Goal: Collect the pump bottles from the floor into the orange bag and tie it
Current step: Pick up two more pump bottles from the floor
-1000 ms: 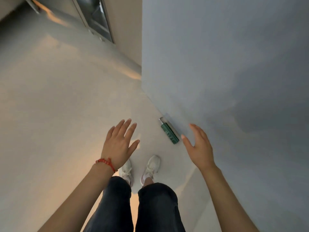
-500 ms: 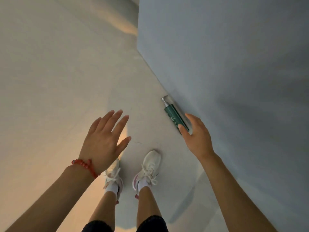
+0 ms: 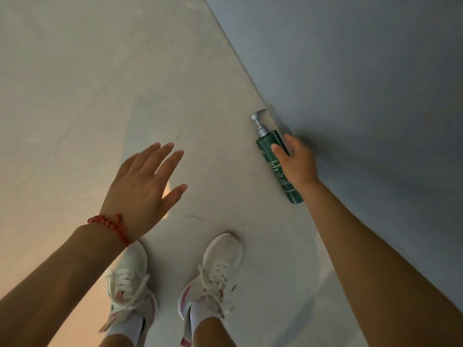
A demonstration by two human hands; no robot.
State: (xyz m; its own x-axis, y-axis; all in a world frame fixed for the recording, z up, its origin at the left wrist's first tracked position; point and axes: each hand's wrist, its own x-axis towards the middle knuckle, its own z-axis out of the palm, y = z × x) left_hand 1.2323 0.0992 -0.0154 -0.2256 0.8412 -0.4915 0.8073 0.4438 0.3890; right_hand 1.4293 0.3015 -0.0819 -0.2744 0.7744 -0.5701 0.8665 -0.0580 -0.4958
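Note:
A dark green pump bottle (image 3: 283, 179) with a silver pump head lies on the pale floor, right along the foot of the grey wall, with its pump pointing away from me. My right hand (image 3: 298, 161) is down on its upper body, thumb across the front and fingers curled round the wall side. My left hand (image 3: 142, 189) hovers above the floor to the left with fingers spread, holding nothing; a red bead bracelet is on that wrist. No orange bag is in view.
The grey wall (image 3: 363, 83) runs diagonally along the right side. My two white sneakers (image 3: 215, 266) stand on the floor (image 3: 100, 83) just below the hands. An orange glow tints the floor at lower left.
The view has dropped closer to the floor. My right hand moved forward from beside the bottle's base and closed round its body. My left hand stayed spread.

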